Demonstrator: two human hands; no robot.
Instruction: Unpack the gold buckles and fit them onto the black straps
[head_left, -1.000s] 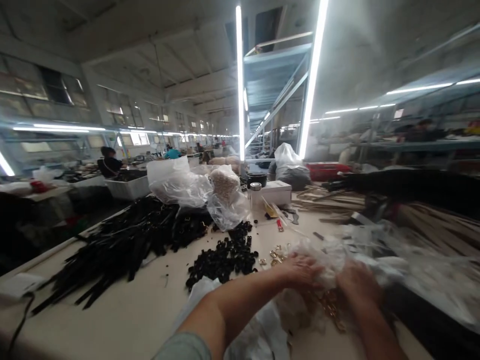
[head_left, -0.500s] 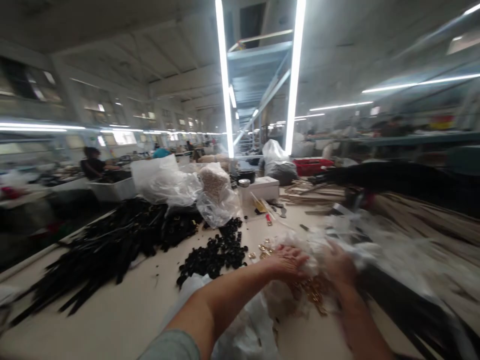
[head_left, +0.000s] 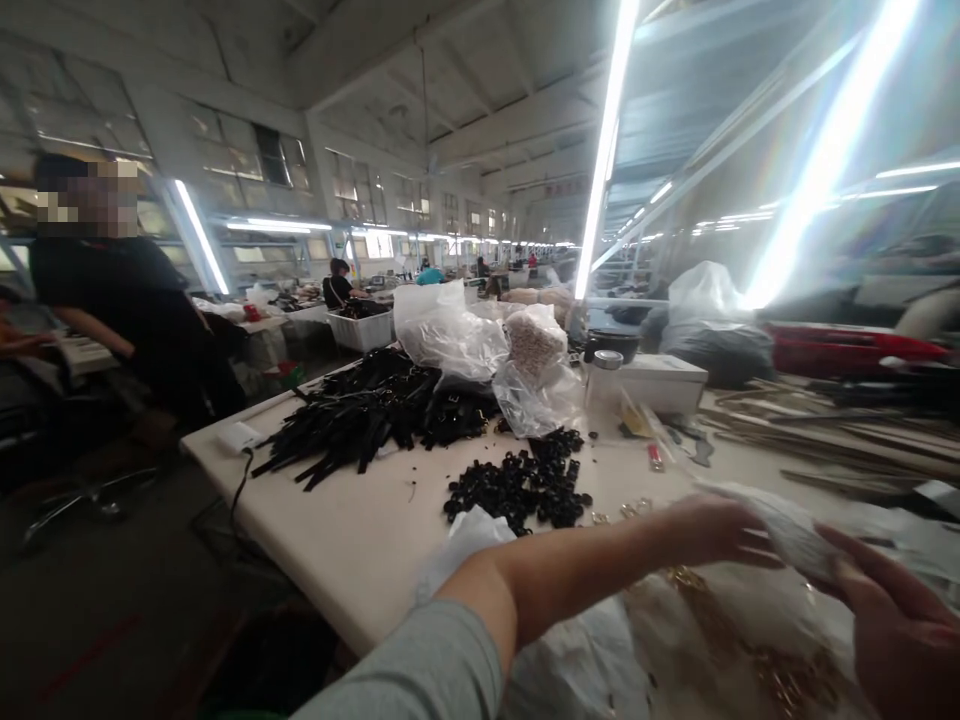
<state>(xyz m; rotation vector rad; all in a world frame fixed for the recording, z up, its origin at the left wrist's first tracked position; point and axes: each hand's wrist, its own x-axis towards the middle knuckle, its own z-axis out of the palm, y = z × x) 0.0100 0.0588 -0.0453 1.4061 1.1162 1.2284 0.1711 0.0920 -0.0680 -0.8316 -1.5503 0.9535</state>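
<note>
A crumpled white plastic bag (head_left: 799, 535) is stretched between my two hands, at the right of the head view. My left hand (head_left: 724, 530) reaches across from the left, its fingers closed on the near side of the bag. At the bag's right end, my right hand (head_left: 892, 600) grips it between thumb and fingers; this hand is slightly blurred. Beneath them, small gold metal buckles (head_left: 787, 680) lie on and under clear plastic. Several more gold pieces (head_left: 636, 508) are scattered behind my left forearm.
A heap of small black parts (head_left: 517, 490) lies left of my arm, with black straps (head_left: 367, 410) beyond it. Clear bags (head_left: 457, 335), a white box (head_left: 664, 385) and a red-handled tool (head_left: 655, 457) stand or lie farther back. A person (head_left: 112, 300) stands beyond the table's left edge.
The view has swung left, bringing the standing person into sight. My hands have moved from the gold pieces and loose plastic to the bag, now raised and stretched between them.
</note>
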